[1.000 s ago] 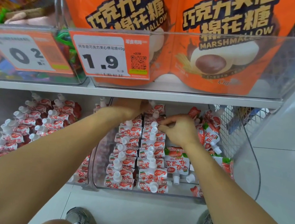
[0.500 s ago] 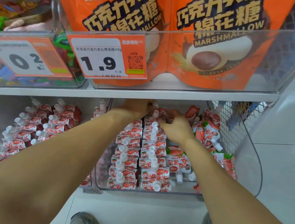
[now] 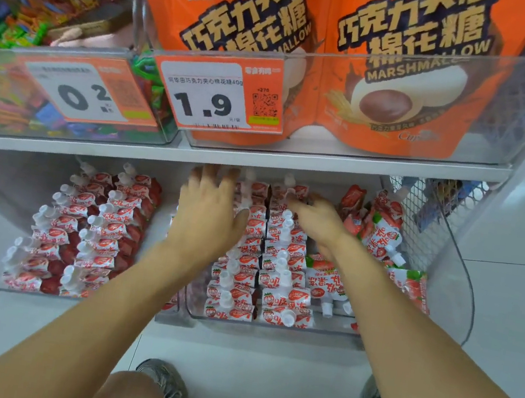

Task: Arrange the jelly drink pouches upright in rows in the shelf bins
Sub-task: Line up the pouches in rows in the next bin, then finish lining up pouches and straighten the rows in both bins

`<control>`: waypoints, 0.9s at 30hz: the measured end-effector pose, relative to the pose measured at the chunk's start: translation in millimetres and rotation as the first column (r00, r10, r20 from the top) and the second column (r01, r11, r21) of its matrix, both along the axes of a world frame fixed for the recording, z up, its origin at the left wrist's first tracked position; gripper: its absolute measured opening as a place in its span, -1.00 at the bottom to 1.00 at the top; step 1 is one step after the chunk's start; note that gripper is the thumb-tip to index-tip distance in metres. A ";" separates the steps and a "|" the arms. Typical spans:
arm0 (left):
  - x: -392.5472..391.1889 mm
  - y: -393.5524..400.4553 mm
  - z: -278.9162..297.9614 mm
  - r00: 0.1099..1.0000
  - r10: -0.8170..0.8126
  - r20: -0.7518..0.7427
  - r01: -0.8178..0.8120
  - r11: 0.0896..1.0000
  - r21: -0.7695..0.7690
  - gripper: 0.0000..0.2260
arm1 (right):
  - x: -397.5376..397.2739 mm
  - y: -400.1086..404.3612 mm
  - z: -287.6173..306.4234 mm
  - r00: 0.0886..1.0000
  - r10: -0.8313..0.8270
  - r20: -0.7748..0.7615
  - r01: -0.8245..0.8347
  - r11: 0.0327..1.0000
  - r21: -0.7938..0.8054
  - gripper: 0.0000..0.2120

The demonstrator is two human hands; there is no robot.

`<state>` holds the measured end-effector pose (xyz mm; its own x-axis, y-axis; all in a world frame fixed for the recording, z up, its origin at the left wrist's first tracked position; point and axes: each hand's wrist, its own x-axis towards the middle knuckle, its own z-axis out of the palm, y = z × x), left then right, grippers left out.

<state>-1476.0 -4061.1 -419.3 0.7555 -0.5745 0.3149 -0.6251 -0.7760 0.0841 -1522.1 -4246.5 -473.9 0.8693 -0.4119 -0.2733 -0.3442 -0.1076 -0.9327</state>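
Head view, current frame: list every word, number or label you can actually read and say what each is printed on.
"1.9", price tag on the marshmallow bin.
"阿华田巧克力夹心棉花糖40g", same tag's top line; its QR code and small print are too small to read.
"0" and "2", left price tag; the rest is blurred.
"巧克力夹心棉花糖", "MARSHMALLOW", "1904", orange marshmallow bags.
Jelly drink pouches: red Chinese print, too blurred to read reliably.
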 end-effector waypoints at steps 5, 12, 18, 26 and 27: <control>-11.4 22.1 -0.9 0.908 0.058 -0.414 -0.167 0.958 -0.232 -0.40 | -1.8 4.9 5.6 0.997 0.064 -0.033 -0.067 0.993 -0.094 -0.73; -14.6 20.4 0.4 0.921 0.069 -0.384 -0.206 0.921 -0.330 -0.40 | -7.2 11.3 12.8 0.989 0.145 -0.034 -0.137 0.977 0.166 -0.57; -14.9 22.5 -7.0 0.978 0.047 -0.202 -0.103 0.955 -0.277 -0.57 | -49.1 20.5 33.1 0.949 0.081 -0.305 -0.118 0.987 -0.106 0.01; -59.4 -5.3 8.9 0.807 -0.071 -0.586 0.069 0.997 -0.025 -0.80 | -106.9 48.8 25.1 0.887 0.257 -0.382 -0.381 0.876 -0.295 0.29; -59.3 -7.5 7.9 0.787 -0.029 -0.616 0.088 0.994 0.065 -0.78 | -109.3 48.5 26.8 0.889 0.251 -0.384 -0.377 0.876 -0.300 0.26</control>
<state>-1535.2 -4068.6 -411.4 0.7365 -0.6264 -0.2555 -0.5091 -0.7619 0.4004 -1631.4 -4198.0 -447.0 0.8567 -0.2551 -0.4484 -0.5085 -0.5646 -0.6502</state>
